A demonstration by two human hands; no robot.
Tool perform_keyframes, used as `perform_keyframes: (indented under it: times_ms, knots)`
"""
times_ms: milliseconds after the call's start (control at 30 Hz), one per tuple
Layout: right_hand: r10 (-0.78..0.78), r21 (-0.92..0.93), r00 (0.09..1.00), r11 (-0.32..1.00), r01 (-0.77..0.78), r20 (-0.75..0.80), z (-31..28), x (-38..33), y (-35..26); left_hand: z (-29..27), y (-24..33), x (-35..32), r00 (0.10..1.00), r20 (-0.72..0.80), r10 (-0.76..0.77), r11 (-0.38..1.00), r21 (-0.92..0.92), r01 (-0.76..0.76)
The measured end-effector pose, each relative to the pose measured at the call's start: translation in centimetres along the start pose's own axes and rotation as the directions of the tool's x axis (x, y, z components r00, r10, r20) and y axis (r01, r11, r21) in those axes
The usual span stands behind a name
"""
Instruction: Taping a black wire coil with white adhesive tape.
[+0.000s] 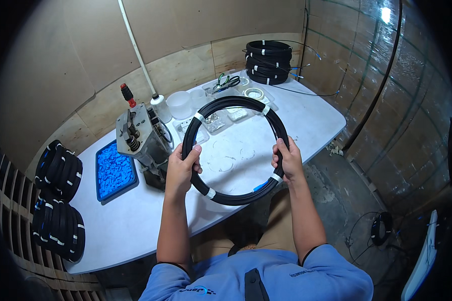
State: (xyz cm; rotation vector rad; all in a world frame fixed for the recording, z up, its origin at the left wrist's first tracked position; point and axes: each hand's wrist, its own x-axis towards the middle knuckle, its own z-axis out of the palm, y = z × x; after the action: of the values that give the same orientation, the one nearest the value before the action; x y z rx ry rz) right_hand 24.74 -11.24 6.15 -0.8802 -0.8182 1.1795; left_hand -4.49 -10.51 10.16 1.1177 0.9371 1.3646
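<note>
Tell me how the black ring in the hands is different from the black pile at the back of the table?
The held coil is a single ring, gripped upright by the left hand and right hand; the stack of coils is several rings lying flat on the table, untouched. Both are black cable bound with white bands.

A white table (135, 220) holds a grey crimping machine (140, 138). Left of the machine sits a blue tray of blue parts (114, 170); behind it, clear plastic cups (181, 104); far right, stacked black cable coils (267, 61).
</note>
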Motion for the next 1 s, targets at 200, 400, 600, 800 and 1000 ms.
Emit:
perform_keyframes:
  times_ms: [200, 400, 600, 800, 1000]
  knots:
    - [0.007, -0.005, 1.000, 1.000, -0.007, -0.002, 1.0, -1.1, -1.0, -1.4, -1.2, 0.8, 0.991, -0.023, -0.134, 0.988, -0.076, 0.132]
    - [0.027, -0.004, 1.000, 1.000, -0.027, -0.008, 0.4, -0.9, -0.3, -1.1, -1.6, 0.4, 0.987, -0.015, -0.161, 0.981, -0.111, 0.159]
    - [0.016, 0.021, 1.000, 1.000, -0.016, 0.003, 0.1, -0.6, 0.0, -0.9, -1.4, 0.3, 0.990, -0.030, -0.136, 0.988, -0.082, 0.134]
    - [-0.024, 0.008, 0.999, 1.000, 0.023, 0.044, 0.0, -0.5, 0.0, -1.0, -1.4, 0.3, 0.991, -0.042, -0.127, 0.988, -0.090, 0.123]
    - [-0.039, 0.032, 0.998, 0.999, 0.038, 0.056, 0.0, -0.5, 0.2, -0.9, -1.1, 0.0, 0.992, -0.045, -0.114, 0.991, -0.074, 0.110]
